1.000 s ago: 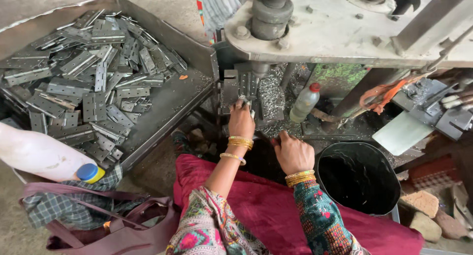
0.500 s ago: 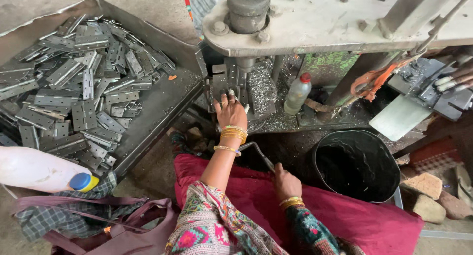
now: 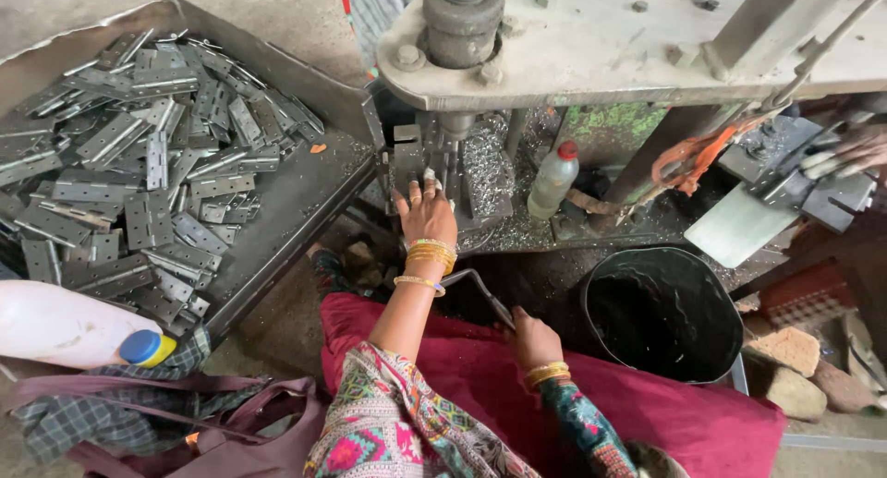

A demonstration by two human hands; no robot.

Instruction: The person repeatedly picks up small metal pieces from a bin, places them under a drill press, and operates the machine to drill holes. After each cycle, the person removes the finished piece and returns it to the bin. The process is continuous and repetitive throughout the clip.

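Workpiece (image 3: 431, 175) is lying directly under the flat, spread left hand (image 3: 427, 215) beneath the drill spindle (image 3: 456, 127), while the right hand (image 3: 534, 338), nearer the body, is gripping the crank handle (image 3: 482, 289) running up-left.

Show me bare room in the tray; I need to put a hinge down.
Free: the tray's near-right strip, between the hinge pile and the rim beside the press. Crowded: the tray's left and middle, and under the press, where the left hand rests.
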